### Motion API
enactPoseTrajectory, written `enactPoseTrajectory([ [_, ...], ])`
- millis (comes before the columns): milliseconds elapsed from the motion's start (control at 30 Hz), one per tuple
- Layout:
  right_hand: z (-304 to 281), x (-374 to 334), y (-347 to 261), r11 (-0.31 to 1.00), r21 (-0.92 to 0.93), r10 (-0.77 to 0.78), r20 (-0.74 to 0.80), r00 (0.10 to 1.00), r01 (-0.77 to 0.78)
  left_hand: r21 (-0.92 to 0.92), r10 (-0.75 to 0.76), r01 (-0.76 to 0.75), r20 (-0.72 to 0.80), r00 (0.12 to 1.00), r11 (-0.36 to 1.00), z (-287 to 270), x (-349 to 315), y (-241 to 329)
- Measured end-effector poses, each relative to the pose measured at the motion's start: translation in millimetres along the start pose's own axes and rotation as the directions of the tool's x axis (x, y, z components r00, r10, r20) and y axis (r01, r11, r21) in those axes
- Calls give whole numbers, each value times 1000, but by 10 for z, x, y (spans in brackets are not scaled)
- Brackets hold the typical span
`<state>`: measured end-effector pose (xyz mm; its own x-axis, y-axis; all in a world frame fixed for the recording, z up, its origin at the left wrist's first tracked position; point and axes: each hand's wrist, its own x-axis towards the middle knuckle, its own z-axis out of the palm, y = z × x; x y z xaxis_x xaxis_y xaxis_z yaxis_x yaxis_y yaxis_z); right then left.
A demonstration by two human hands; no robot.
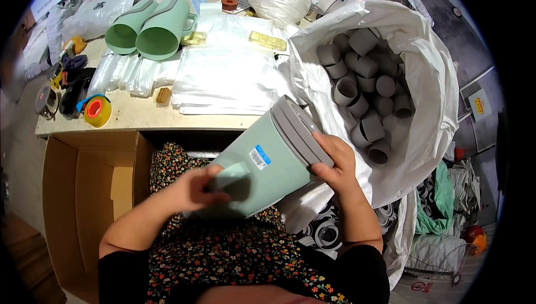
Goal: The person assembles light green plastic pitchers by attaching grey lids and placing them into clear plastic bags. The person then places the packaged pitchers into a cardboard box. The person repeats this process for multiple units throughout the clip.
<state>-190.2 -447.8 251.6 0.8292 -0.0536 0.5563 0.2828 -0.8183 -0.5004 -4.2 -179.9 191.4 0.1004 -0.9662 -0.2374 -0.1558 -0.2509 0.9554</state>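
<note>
Plain black sleeves are being worn on both arms: the left sleeve [124,275] and the right sleeve [365,270] are being ended in straight edges near the elbows. Below these edges, the forearms [360,217] and hands [202,189] are being shown bare. The torso is being covered by a dark floral garment [257,256], its black ground being dotted with small red, orange, yellow and white blossoms and green leaves. Matching floral cloth [173,167] is being seen farther off, to the left, over the lap.
</note>
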Motion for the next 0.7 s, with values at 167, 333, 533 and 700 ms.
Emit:
enactPoseTrajectory([
  [167,107,188,-220,944,-172,292,26,956,-283,370,99,-96,10,995,924,373,-3,-16],
  [333,-66,268,-180,996,-78,-28,145,989,40,-104,-20,2,-181,983,995,-87,-44,40],
  [533,112,391,-290,941,-250,274,169,947,-228,359,137,-95,-94,986,929,354,-49,-65],
  [700,46,378,-156,998,-62,26,197,980,-14,-366,-164,68,-237,957,928,-29,-62,-69],
])
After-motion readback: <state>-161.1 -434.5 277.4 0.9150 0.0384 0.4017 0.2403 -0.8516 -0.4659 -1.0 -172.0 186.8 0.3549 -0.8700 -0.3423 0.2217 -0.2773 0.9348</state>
